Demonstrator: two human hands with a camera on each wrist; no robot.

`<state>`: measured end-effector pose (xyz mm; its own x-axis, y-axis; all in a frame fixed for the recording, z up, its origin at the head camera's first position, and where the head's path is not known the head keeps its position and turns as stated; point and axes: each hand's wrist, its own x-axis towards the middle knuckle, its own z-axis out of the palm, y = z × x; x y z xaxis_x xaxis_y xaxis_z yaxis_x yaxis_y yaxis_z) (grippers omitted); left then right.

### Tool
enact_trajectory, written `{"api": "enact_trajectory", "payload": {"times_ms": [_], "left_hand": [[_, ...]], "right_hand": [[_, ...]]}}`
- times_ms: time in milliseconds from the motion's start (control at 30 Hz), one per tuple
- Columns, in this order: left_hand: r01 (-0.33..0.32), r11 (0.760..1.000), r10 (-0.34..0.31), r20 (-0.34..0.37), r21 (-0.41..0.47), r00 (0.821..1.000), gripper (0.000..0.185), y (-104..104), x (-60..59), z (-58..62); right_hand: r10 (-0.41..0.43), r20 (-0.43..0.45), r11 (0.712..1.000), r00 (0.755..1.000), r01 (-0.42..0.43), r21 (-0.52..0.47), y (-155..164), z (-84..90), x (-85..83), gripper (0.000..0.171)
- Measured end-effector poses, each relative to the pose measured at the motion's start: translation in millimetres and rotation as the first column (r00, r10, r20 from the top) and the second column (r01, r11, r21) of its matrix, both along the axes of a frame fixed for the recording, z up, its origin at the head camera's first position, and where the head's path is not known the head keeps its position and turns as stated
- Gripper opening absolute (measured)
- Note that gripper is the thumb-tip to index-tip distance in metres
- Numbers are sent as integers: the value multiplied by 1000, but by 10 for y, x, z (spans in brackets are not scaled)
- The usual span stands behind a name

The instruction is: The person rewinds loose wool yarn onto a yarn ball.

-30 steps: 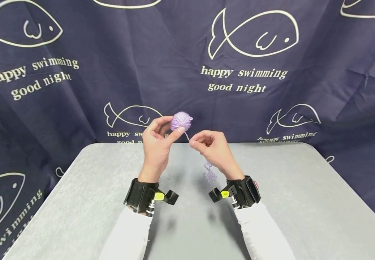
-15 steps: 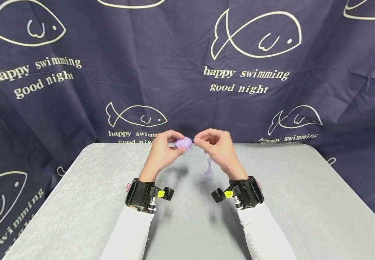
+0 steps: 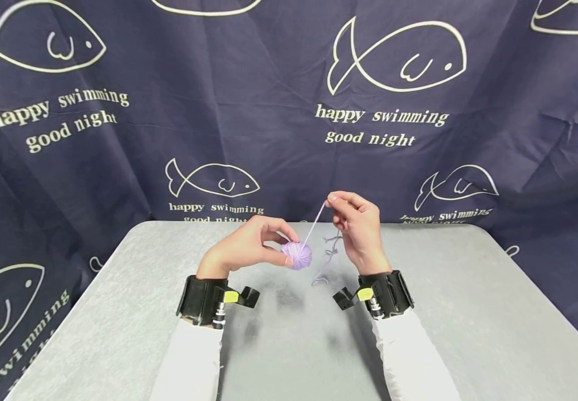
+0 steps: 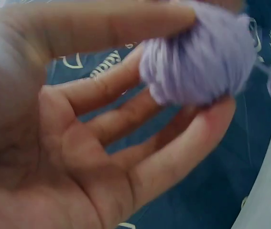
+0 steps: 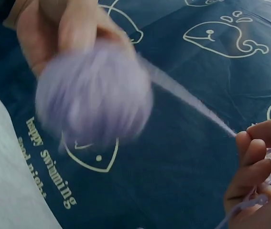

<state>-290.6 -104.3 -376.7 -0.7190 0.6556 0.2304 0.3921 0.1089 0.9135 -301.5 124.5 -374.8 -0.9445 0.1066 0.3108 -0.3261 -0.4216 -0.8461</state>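
My left hand (image 3: 249, 245) grips a small lilac yarn ball (image 3: 297, 255) between thumb and fingertips, low over the grey table (image 3: 118, 312). In the left wrist view the yarn ball (image 4: 197, 57) sits against the fingertips (image 4: 207, 119). A taut strand (image 3: 314, 225) runs up from the ball to my right hand (image 3: 356, 225), which pinches it between thumb and forefinger. Loose yarn (image 3: 328, 262) hangs from that hand down to the table. The right wrist view shows the blurred ball (image 5: 94, 93), the strand (image 5: 192, 105) and the pinching fingertips (image 5: 257, 138).
A dark blue cloth (image 3: 419, 83) printed with white fish and words hangs behind the table and drapes round its sides. Black wrist bands with cameras sit on both forearms, over white sleeves.
My left hand has lowered the ball toward the table and moved it right. My right hand has risen and drawn the strand taut above the ball.
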Motion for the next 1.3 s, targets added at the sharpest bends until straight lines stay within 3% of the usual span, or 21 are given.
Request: {"api": "enact_trajectory", "payload": {"times_ms": [100,167,233,367,433,500,567,700,833,933,1000,1067,1167,1300], "left_hand": [[102,987,-108,40,128,993,36,-15,23,19],[140,960,-154,40,241,987,39,-18,41,34],[144,922,-165,28,360,986,44,-14,63,53],[66,831,-79,-1,553,997,52,2,97,103],[-20,777,7,24,629,1000,52,9,113,134],[-131,709,101,85,692,991,49,13,125,173],[-255,637,202,162,727,966,45,6,130,208],[-431,499,353,279,751,893,41,-50,105,256],[-517,380,453,333,767,827,42,-133,69,280],[-561,312,491,376,766,786,44,-184,51,292],[-579,287,500,396,763,770,43,-205,42,294],[-586,280,500,406,760,765,43,-217,37,295],[-588,300,496,403,751,769,43,-214,40,297],[-600,348,498,400,721,770,44,-201,47,287]], "right_hand": [[-40,-4,995,999,40,92,3,-31,-18,11],[-52,-15,980,999,54,189,0,-54,-27,2],[-38,-26,955,999,43,293,-6,-77,-37,8],[63,-34,865,997,-37,501,-19,-107,-41,14],[116,-37,807,993,-73,586,-20,-115,-44,12],[169,-35,755,985,-106,647,-9,-111,-42,11],[204,-15,706,979,-136,695,28,-104,-44,9],[232,40,617,972,-179,767,226,-83,-71,9],[163,74,505,984,-148,850,531,-80,-112,12],[56,95,396,994,-109,911,778,-89,-124,14],[-25,105,330,994,-91,940,943,-99,-120,15],[-99,117,276,988,-86,957,1106,-121,-112,16],[-179,159,192,971,-124,973,1328,-157,-84,17],[-257,231,67,939,-221,973,1502,-178,-39,22]]}}
